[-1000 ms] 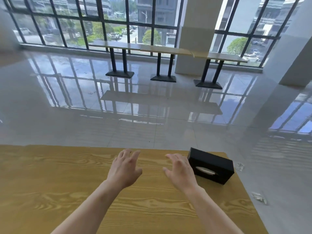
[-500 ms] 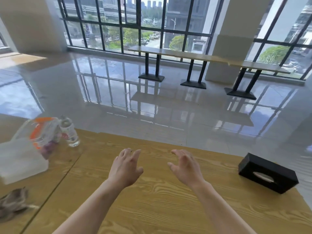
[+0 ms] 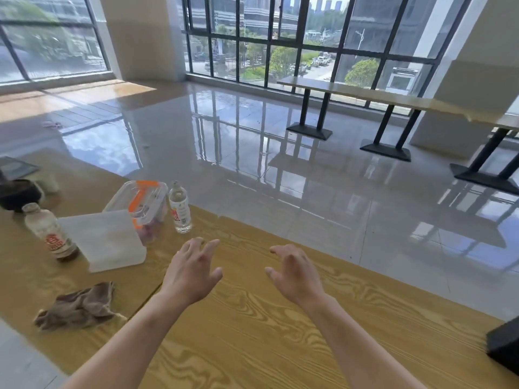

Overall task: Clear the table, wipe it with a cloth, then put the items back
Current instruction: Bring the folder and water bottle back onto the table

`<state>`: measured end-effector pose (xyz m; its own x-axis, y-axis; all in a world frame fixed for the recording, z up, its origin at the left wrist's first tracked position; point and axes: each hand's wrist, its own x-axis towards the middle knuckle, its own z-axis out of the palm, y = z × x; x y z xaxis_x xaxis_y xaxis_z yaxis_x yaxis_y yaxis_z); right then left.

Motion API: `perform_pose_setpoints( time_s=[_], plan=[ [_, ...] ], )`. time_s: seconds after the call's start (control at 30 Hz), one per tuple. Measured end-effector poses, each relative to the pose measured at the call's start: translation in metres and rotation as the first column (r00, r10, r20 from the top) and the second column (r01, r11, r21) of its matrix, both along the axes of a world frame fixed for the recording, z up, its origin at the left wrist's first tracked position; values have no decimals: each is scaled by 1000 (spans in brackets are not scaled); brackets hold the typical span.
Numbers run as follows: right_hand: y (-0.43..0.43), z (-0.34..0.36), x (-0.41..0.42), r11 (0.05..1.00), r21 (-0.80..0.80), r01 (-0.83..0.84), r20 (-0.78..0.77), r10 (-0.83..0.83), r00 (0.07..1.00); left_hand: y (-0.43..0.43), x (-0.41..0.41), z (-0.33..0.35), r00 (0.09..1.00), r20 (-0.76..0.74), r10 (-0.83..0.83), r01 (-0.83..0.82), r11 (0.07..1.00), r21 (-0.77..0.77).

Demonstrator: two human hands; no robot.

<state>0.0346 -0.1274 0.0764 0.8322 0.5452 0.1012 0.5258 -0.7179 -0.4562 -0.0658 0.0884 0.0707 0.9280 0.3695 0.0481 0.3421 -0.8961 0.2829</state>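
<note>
Two empty hands above the table, between steps.

The left hand (image 3: 193, 272) and the right hand (image 3: 297, 273) hover side by side over the table (image 3: 252, 355), with fingers spread and a little bent, holding nothing. The cloth (image 3: 78, 306) lies crumpled near the left hand, on its left, past a seam in the wood. Ahead of it and to the left stand a container (image 3: 140, 209), a clear bottle (image 3: 180, 207) and a brown bottle (image 3: 50, 234). A black box (image 3: 505, 346) sits well apart to the right of the right hand. I judge that the clearing is almost finished, but I cannot tell whether the wiping is done. The next move probably calls for the left hand to reach left and grasp the cloth.
</note>
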Motion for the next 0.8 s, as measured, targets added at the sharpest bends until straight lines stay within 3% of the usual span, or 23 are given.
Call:
perform_pose_setpoints(
  time_s=[0.27, 0.5, 0.8],
  plan=[
    [91, -2, 20, 996, -19, -85, 7, 85, 996, 79, 3, -2, 998, 47, 49, -49, 999, -16],
    [208, -6, 37, 998, -29, -64, -37, 63, 997, 204, 1, -2, 981, 168, 96, -96, 995, -5],
    [339, 2, 74, 998, -36, -57, -60, 55, 997, 316, 20, -16, 993, 85, 83, -95, 985, 142]
  ],
)
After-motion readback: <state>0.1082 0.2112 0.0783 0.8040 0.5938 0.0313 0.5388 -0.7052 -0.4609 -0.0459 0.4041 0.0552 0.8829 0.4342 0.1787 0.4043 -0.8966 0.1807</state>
